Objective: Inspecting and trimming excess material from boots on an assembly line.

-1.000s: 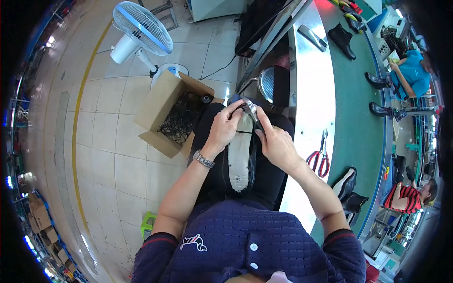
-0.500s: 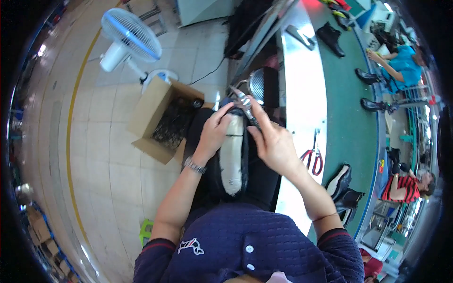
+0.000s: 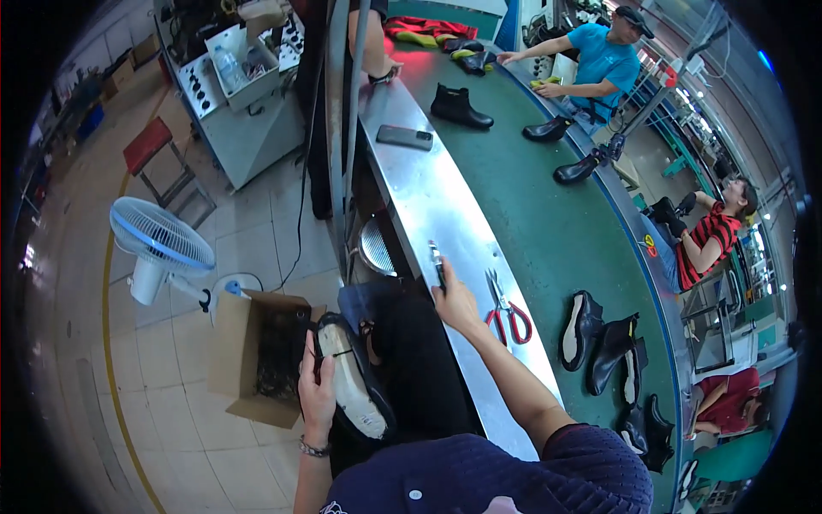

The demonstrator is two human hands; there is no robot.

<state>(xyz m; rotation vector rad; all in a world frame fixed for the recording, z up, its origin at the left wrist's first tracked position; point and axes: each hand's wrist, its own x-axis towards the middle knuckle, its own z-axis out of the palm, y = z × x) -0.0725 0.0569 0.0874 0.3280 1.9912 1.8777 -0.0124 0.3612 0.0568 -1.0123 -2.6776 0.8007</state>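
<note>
Left hand (image 3: 317,390) grips a black shoe with a pale cream sole (image 3: 353,377), sole turned up, fingers wrapped round its left edge; the shoe lies over the person's lap in dark trousers, off the table, just right of an open brown cardboard box (image 3: 244,355) on the tiled floor. Right hand (image 3: 454,301) is stretched forward to the near edge of the long steel-topped table (image 3: 428,201), fingers closed on a thin dark pen-like tool (image 3: 437,264) whose far end points away along the steel strip; whether the tool rests on the steel cannot be told. Just right of this hand, red-handled scissors (image 3: 505,310) lie flat on the steel, blades pointing toward the far end. Beyond the steel strip runs the green belt surface (image 3: 548,223) of the table; near its right edge stands a group of black ankle boots with light soles (image 3: 608,343), some tipped on their sides. Farther up the steel strip lies a dark flat phone (image 3: 405,137), and on the green surface beyond it one black boot (image 3: 460,108) stands upright. White and blue pedestal fan (image 3: 161,240) stands on the floor to the left of the box. Other persons sit along the far side: one in a blue shirt (image 3: 599,60), one in a red striped shirt (image 3: 711,236).
</note>
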